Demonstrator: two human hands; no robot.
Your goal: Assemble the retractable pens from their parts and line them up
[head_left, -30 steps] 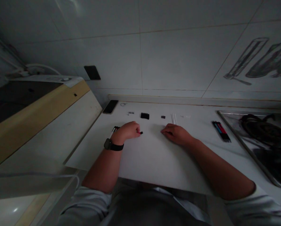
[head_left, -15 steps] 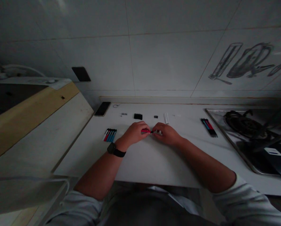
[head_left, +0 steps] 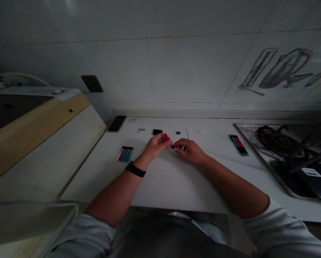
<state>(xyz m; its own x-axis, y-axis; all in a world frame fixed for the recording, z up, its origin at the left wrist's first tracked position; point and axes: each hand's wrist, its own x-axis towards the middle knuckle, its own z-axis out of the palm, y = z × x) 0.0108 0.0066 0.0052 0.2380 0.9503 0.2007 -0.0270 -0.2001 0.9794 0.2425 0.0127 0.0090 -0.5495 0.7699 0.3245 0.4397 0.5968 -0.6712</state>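
Note:
My left hand [head_left: 157, 146] pinches a red pen barrel [head_left: 167, 137] with a black end, held tilted above the white countertop. Close by on the right, my right hand [head_left: 189, 150] has its fingers curled together at that black end. Whatever small piece sits between those fingertips is hidden. Just behind my left hand lies a row of black pen parts [head_left: 157, 132]. Small dark pieces [head_left: 178, 133] and thin white sticks like refills [head_left: 189, 133] lie behind my right hand. Several red, white and blue pen barrels with black ends [head_left: 125, 154] lie left of my left hand.
Small springs [head_left: 141, 129], a ring [head_left: 132, 120] and a phone [head_left: 116, 123] lie at the counter's back left. Several black, red and blue pens [head_left: 238, 145] rest near the gas stove [head_left: 276, 143] on the right. A tiled wall [head_left: 184, 71] rises behind.
My left hand has turned, tipping the red barrel from level to steeply tilted, its red end now up. My right hand has stayed almost in place beside the black end.

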